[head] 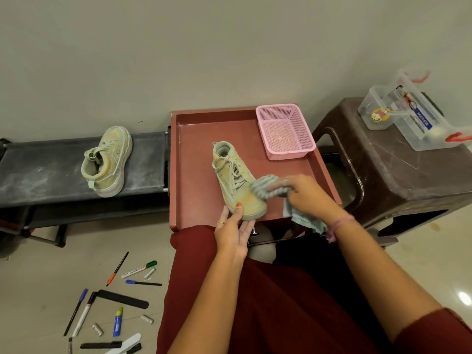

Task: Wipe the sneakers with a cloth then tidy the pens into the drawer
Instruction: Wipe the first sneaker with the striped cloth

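Observation:
A pale beige sneaker (236,178) lies in the red open drawer (196,159), toe toward me. My left hand (233,231) holds its toe, thumb on top. My right hand (304,192) grips a grey-green cloth (265,187) and presses it against the sneaker's right side; a loose end of the cloth hangs over the drawer's front edge. The second sneaker (108,162) sits on its side on the black rack (51,172) at the left. Several pens and markers (115,300) lie scattered on the floor at the lower left.
A pink mesh basket (284,131) stands in the drawer's back right corner. A brown plastic stool (398,169) at the right carries clear plastic boxes (408,116). My red-clad lap fills the bottom centre. The wall is just behind the drawer.

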